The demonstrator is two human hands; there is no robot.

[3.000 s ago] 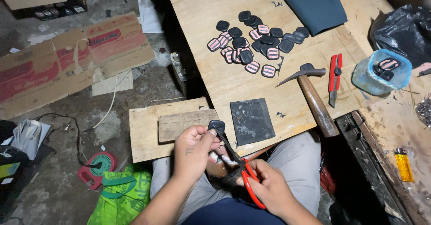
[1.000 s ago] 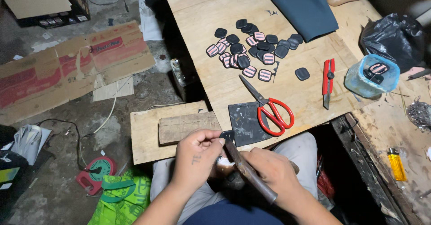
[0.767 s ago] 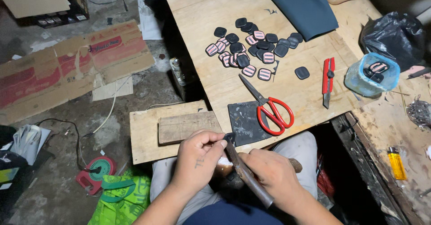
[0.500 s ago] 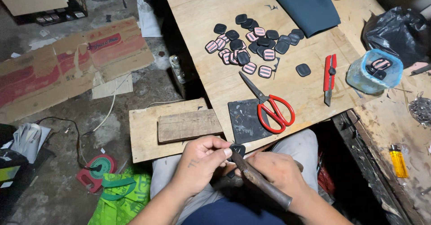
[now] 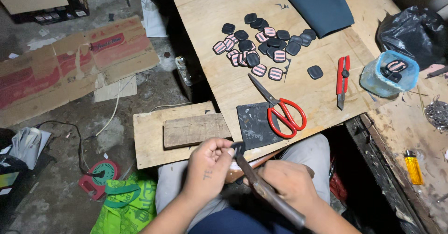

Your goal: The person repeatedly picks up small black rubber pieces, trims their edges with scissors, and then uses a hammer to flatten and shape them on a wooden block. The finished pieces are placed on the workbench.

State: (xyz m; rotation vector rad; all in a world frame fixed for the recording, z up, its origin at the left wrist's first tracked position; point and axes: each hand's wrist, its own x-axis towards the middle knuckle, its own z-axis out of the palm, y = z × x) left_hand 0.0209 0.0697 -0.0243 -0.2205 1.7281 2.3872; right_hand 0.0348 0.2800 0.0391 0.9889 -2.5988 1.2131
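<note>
Your left hand [image 5: 207,161] pinches a small black patch [image 5: 239,146] just below the dark cutting pad [image 5: 254,124]; your right hand [image 5: 284,187] grips the hammer [image 5: 268,192]. The patch looks light and flexible: hold its edges.

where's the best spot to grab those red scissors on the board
Take the red scissors by the red handle loops, coming from above on the person's side of the plywood board. The loops lie flat nearest the person, and the closed blades point away toward the pile of black and pink pieces.
</note>
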